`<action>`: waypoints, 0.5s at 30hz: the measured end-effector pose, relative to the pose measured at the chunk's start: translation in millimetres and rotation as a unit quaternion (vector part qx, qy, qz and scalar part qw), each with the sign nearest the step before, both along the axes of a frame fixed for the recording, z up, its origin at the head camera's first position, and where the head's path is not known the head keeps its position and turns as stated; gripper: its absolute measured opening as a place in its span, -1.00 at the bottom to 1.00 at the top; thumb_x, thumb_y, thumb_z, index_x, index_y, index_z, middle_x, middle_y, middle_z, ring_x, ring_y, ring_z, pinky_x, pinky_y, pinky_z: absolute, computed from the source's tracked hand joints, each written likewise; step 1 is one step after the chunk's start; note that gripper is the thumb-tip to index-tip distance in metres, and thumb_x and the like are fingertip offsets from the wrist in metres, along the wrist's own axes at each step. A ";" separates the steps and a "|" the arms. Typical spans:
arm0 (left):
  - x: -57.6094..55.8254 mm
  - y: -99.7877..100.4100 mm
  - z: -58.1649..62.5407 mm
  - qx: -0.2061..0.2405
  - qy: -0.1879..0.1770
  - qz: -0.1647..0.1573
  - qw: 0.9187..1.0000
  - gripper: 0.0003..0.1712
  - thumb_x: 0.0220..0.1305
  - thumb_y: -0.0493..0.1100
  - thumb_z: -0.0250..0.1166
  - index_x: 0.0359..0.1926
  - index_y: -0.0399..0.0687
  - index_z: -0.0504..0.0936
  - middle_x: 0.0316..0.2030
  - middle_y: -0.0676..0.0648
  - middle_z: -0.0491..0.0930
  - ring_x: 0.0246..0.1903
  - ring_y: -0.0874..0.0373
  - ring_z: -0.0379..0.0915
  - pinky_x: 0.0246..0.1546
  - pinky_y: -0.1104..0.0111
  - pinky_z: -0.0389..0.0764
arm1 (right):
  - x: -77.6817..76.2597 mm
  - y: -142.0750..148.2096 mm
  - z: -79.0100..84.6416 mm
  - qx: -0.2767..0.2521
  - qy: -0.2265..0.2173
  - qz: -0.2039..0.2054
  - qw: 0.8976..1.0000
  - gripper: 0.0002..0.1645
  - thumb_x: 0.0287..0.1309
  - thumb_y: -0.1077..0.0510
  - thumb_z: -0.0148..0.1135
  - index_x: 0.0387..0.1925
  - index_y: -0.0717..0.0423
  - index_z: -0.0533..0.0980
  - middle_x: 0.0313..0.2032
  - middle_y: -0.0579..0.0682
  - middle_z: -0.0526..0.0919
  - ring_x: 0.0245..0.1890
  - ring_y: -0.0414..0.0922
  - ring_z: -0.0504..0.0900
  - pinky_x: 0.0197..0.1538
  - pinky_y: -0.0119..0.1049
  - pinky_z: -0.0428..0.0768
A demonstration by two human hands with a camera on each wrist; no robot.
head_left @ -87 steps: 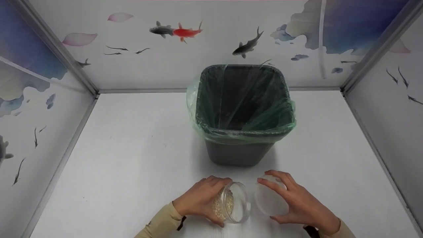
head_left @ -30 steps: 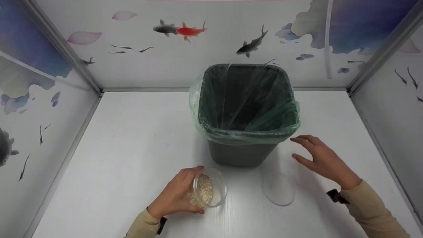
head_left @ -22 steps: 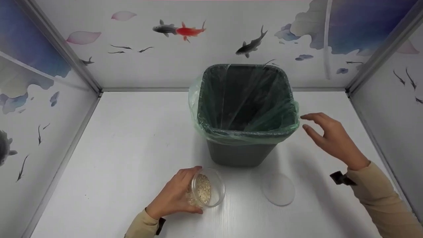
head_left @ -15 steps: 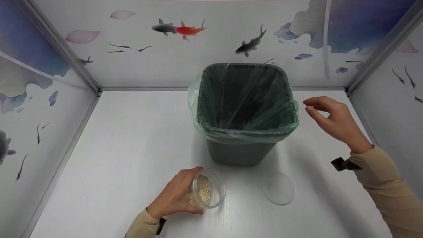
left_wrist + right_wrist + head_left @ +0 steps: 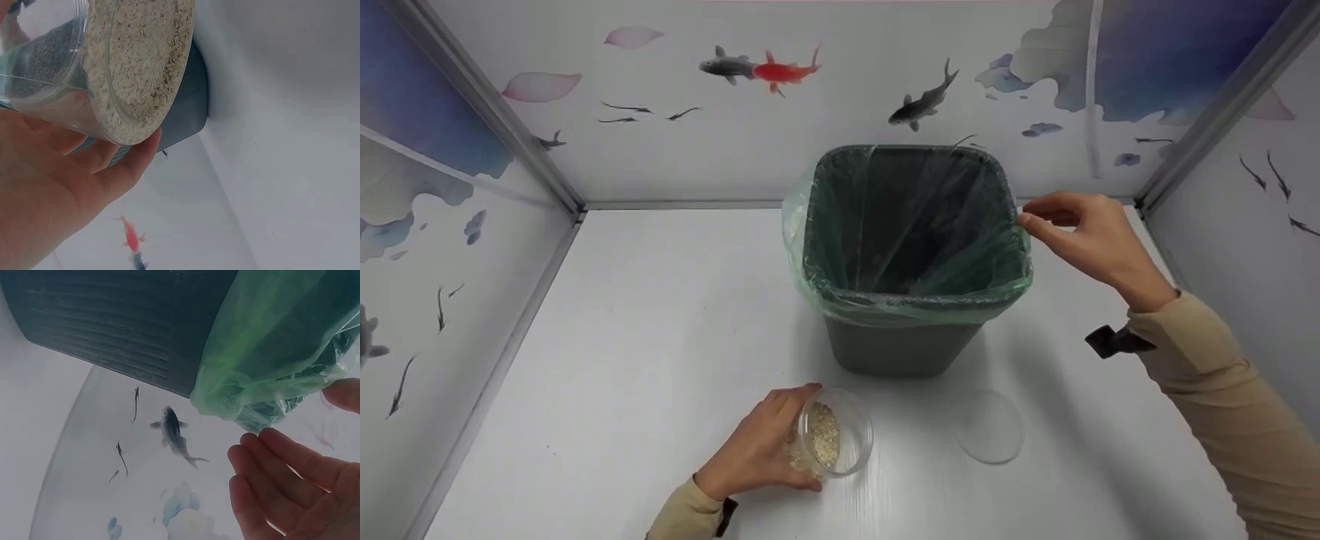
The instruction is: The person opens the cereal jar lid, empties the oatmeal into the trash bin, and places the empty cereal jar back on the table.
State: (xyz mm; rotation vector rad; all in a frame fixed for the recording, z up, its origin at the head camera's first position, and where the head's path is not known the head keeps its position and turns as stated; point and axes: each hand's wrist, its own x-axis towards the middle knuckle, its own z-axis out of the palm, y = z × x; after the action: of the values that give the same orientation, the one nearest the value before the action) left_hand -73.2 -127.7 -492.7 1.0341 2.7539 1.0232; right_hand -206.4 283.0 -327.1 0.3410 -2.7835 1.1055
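My left hand (image 5: 765, 446) grips a clear plastic jar (image 5: 855, 435), tilted with its open mouth toward the right. Pale oat flakes (image 5: 825, 435) lie in it, seen through the jar's base in the left wrist view, where fingers (image 5: 138, 160) curve under the base. My right hand (image 5: 1099, 240) is at the right rim of a dark grey trash bin (image 5: 904, 349) lined with a green plastic bag (image 5: 915, 309). In the right wrist view its thumb (image 5: 346, 395) is at the bag's edge, with the other fingertips just below the bag and a gap between.
A clear round lid (image 5: 991, 427) lies flat on the white table (image 5: 660, 337), in front of the bin and right of the jar. Panels printed with fish close off the back (image 5: 847, 112) and both sides.
The right hand has let go of the lid, moved right and up, then left to the bin's rim. The jar has moved left in the left hand and shows more of its mouth.
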 end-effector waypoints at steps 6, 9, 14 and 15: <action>0.1 1.7 -0.7 0.000 -0.003 -0.005 1.000 0.37 -0.51 0.14 0.70 0.37 -0.16 0.22 0.22 -0.13 0.39 0.16 -0.01 0.32 0.10 0.05 0.43 | -6.1 -4.8 4.9 -0.004 -0.050 -0.015 0.999 -0.42 0.25 -0.19 0.20 0.00 0.23 0.60 -0.09 0.19 0.64 -0.09 0.08 0.59 -0.02 0.02 0.46; 0.2 1.9 -1.9 0.001 -0.001 -0.008 1.000 0.37 -0.51 0.15 0.70 0.38 -0.15 0.21 0.23 -0.13 0.38 0.16 -0.02 0.32 0.10 0.05 0.43 | -7.4 -6.4 5.7 -0.007 -0.056 -0.014 0.998 -0.43 0.25 -0.18 0.20 0.00 0.22 0.61 -0.10 0.17 0.65 -0.10 0.04 0.58 -0.03 -0.04 0.46; 0.9 1.1 -3.1 -0.003 0.003 0.002 1.000 0.36 -0.51 0.14 0.70 0.37 -0.17 0.22 0.21 -0.12 0.41 0.13 -0.01 0.34 0.08 0.05 0.44 | -8.3 -12.2 3.5 -0.020 -0.040 -0.014 0.999 -0.50 0.25 -0.11 0.23 -0.04 0.23 0.62 -0.16 0.14 0.66 -0.22 -0.12 0.60 -0.14 -0.26 0.49; 1.0 0.7 -2.7 -0.003 0.003 0.006 1.000 0.36 -0.51 0.14 0.70 0.37 -0.17 0.22 0.21 -0.12 0.41 0.13 0.00 0.34 0.08 0.04 0.44 | -8.6 -13.8 2.4 -0.024 -0.029 -0.015 0.999 -0.53 0.24 -0.09 0.24 -0.06 0.23 0.63 -0.19 0.13 0.67 -0.26 -0.15 0.60 -0.18 -0.31 0.49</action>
State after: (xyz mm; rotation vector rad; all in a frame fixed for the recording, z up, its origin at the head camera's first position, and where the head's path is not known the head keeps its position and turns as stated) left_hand -72.2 -127.0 -495.3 1.0234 2.7680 1.0142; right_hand -215.0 269.2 -324.7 0.2660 -2.7974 1.1917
